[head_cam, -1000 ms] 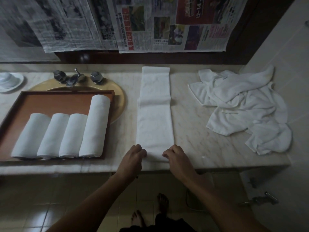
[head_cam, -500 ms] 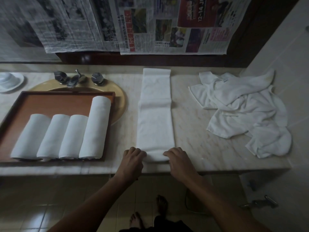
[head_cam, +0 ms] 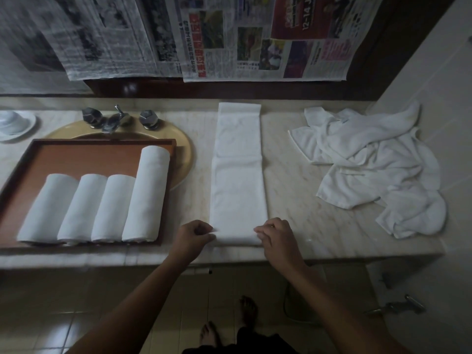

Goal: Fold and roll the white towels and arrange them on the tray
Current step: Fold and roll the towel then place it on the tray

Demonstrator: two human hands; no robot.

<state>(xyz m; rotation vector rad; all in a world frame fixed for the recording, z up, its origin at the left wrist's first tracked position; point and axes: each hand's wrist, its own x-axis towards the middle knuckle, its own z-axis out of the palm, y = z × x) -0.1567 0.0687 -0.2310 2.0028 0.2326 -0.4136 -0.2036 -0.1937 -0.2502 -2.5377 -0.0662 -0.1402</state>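
Note:
A white towel, folded into a long narrow strip, lies on the marble counter and runs from the back wall to the front edge. My left hand pinches its near left corner and my right hand pinches its near right corner, where the near end is turned up into a small roll. The brown tray at the left holds several rolled white towels side by side. A heap of loose white towels lies at the right.
The tray rests over a gold basin with chrome taps. A white dish stands at the far left. Newspapers hang on the back wall. A tiled wall closes the right side. My bare feet stand below the counter edge.
Both hands have turned the towel's near end over and away from me, starting a small roll. The rest of the towel, the tray and the heap have stayed where they were.

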